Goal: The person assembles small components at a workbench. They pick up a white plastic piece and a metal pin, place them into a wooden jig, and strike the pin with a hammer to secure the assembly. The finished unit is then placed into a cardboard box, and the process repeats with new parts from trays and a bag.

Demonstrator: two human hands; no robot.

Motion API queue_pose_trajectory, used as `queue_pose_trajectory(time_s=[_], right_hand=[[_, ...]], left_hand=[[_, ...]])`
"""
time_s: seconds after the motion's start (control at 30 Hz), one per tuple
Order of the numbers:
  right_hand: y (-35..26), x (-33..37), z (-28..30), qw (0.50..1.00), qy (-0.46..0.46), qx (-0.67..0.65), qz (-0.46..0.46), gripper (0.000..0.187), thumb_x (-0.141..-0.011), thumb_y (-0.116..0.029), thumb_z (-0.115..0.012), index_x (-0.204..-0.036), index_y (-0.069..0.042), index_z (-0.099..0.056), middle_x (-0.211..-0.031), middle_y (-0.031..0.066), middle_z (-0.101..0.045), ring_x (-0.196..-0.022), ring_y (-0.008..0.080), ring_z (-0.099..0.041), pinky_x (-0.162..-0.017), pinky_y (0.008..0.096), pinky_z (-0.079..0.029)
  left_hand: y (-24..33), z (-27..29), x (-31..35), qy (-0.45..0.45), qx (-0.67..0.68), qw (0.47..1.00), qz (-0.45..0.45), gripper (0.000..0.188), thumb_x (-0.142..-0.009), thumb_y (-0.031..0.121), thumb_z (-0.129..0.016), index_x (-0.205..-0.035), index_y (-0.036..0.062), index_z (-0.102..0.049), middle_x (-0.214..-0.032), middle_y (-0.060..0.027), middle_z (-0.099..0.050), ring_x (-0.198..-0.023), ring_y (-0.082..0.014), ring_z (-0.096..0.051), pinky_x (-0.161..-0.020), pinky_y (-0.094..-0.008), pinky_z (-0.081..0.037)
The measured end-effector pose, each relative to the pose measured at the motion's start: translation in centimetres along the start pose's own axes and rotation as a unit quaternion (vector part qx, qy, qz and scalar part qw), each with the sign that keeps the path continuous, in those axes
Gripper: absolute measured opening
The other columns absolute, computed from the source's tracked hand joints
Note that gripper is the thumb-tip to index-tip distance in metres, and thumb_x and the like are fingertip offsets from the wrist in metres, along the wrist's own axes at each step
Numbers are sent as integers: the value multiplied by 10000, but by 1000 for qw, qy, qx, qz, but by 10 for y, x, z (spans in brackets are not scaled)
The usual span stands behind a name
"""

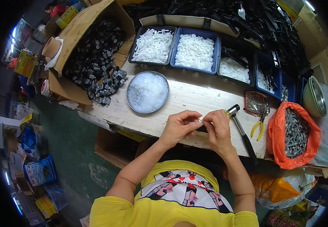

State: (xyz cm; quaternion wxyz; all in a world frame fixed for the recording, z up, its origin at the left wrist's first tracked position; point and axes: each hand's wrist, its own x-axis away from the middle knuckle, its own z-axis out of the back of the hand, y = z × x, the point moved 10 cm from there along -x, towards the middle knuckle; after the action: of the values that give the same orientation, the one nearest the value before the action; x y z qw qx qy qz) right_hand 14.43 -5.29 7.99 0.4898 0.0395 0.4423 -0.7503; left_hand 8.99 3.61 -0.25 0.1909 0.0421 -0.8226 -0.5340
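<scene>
My left hand (pixel 180 127) and my right hand (pixel 218 130) meet above the near edge of the pale work table (pixel 186 94). The fingertips of both are pinched close together around a tiny whitish piece (pixel 200 121), mostly hidden by the fingers, its kind too small to tell. Just right of my right hand lies a hammer (pixel 243 132) with a black grip, its head toward the table's middle. Beyond my left hand stands a round metal bowl (pixel 165 103) holding a whitish, translucent mass.
Blue and black trays (pixel 176 65) of small white plastic parts line the back. At left, a cardboard box (pixel 73 34) spills black pieces. Yellow-handled pliers (pixel 260 126), a small tray of metal pins (pixel 257 102) and a red-orange bag (pixel 277 151) of grey pieces are at right.
</scene>
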Motion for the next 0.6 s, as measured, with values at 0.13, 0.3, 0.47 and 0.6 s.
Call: queue_pose_trajectory(time_s=[0.13,0.3,0.47,0.6], right_hand=[[9,11,-13,995,-79,67,-9,125,-727,-26,-609,-806,-69,-523,-768,57,-503,-766,232,-456,-708,345,-296],[13,17,-26,988,-102,118,-14,125,-723,-36,-608,-804,-74,-520,-767,49,-494,-787,227,-455,-728,360,-290],[9,21,-34,974,-120,190,17,157,-705,-11,-575,-838,-90,-542,-790,45,-500,-811,228,-454,-732,392,-304],[19,17,-21,985,-121,127,1,156,-703,-29,-601,-841,-93,-568,-802,37,-529,-806,226,-477,-733,383,-310]], left_hand=[[14,13,-4,2,-140,986,-90,202,-763,6,-647,-965,10,-634,-757,14,-527,-613,-31,-447,-539,-165,-371],[4,12,-8,-2,-206,975,-81,198,-729,-16,-650,-926,10,-649,-733,11,-500,-620,-43,-438,-573,-181,-384],[7,6,-11,-12,-308,946,-106,230,-723,17,-671,-950,47,-653,-726,-2,-504,-632,-73,-480,-565,-212,-396],[21,-20,-13,-5,-548,819,-171,184,-694,75,-691,-870,51,-644,-752,-78,-574,-676,-215,-582,-595,-322,-452]])
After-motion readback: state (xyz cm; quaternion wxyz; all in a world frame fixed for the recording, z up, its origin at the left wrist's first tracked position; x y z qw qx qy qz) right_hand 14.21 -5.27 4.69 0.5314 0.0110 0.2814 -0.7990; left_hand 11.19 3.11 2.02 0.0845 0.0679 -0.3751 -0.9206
